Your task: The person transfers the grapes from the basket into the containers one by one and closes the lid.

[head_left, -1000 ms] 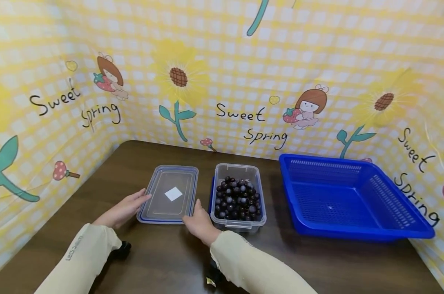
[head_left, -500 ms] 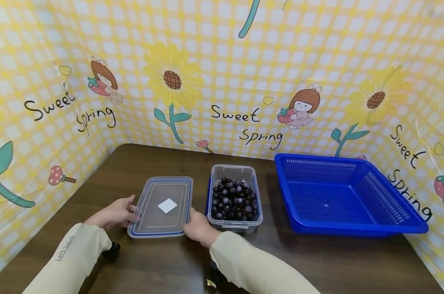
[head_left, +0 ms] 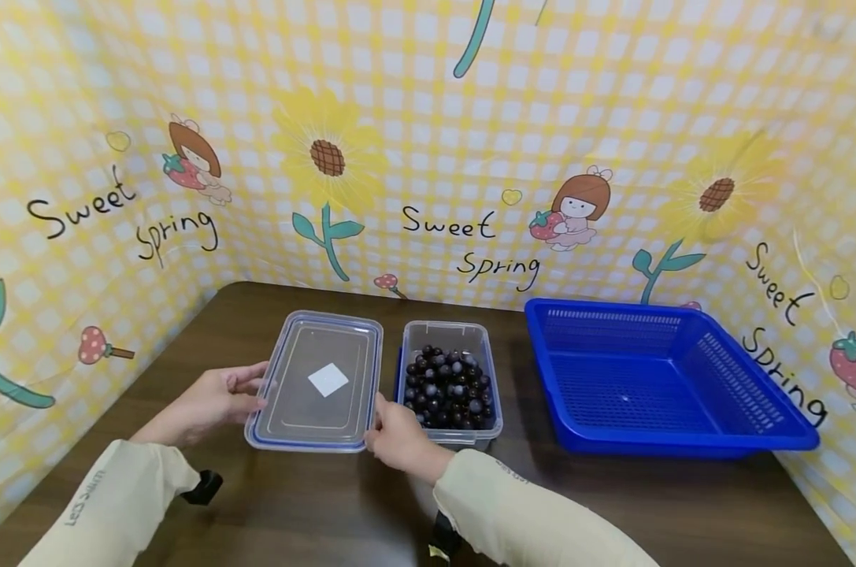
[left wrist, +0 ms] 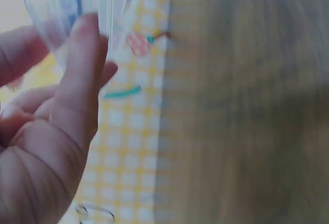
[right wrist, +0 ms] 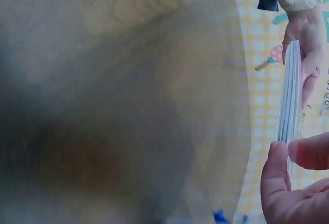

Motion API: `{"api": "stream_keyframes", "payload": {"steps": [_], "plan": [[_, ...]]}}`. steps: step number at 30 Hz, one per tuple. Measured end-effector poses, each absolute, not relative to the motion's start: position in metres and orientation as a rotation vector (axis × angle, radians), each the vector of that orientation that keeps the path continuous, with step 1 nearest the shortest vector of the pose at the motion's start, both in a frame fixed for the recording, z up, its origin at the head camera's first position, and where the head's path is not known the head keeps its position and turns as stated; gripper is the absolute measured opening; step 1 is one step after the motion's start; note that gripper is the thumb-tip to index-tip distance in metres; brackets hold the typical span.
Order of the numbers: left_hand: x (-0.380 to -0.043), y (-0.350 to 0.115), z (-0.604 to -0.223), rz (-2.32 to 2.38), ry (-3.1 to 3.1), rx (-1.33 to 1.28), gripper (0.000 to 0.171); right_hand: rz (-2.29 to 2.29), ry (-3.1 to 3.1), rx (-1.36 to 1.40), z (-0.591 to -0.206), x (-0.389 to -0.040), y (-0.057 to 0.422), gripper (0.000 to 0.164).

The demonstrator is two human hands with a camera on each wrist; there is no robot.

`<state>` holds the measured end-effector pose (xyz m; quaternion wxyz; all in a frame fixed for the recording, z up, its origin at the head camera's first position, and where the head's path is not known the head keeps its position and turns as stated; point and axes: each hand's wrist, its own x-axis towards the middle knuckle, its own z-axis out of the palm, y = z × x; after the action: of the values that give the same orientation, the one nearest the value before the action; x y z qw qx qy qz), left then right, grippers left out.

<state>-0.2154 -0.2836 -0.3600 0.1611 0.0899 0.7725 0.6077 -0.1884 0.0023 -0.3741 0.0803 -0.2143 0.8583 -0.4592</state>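
Both hands hold a clear plastic lid [head_left: 314, 417] with a blue seal and a white square on it, raised off the table. My left hand [head_left: 204, 405] pinches its left edge between thumb and fingers. At the near right corner, my right hand [head_left: 402, 437] pinches the lid's edge. The rim [right wrist: 290, 95] looks layered, side-on, in the right wrist view. Right of the lid stands a clear plastic box [head_left: 463, 435], uncovered, partly filled with dark round grapes [head_left: 445, 390]. In the left wrist view the left thumb [left wrist: 82, 54] lies against the clear rim.
A large blue perforated basket [head_left: 626, 398] stands on the right of the dark wooden table [head_left: 314, 512]. Something blue shows along the box's left side, mostly hidden. Yellow checked cloth [head_left: 428, 142] walls the back and sides.
The lid has moved towards me, then risen off the table in both hands. My left fingers have closed on its left edge. The box and basket have stayed put.
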Motion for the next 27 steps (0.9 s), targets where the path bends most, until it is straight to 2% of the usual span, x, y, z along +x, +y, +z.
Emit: {"api": "stream_keyframes", "payload": {"steps": [2, 4, 17, 27], "plan": [[-0.216, -0.276, -0.352, 1.747, 2.224, 0.239, 0.068, -1.418, 2.525, -0.605, -0.369, -0.19, 0.008, 0.062], [-0.216, -0.267, -0.345, 1.771, 2.216, 0.226, 0.067, -1.475, 2.483, -0.564, -0.363, -0.193, 0.016, 0.067], [-0.236, -0.168, -0.332, 1.988, 2.033, 0.19, 0.066, -1.554, 2.504, -0.555, -0.34, -0.201, 0.117, 0.065], [-0.237, -0.127, -0.337, 2.048, 1.933, 0.189, 0.064, -1.607, 2.482, -0.405, -0.338, -0.189, 0.154, 0.062]]}}
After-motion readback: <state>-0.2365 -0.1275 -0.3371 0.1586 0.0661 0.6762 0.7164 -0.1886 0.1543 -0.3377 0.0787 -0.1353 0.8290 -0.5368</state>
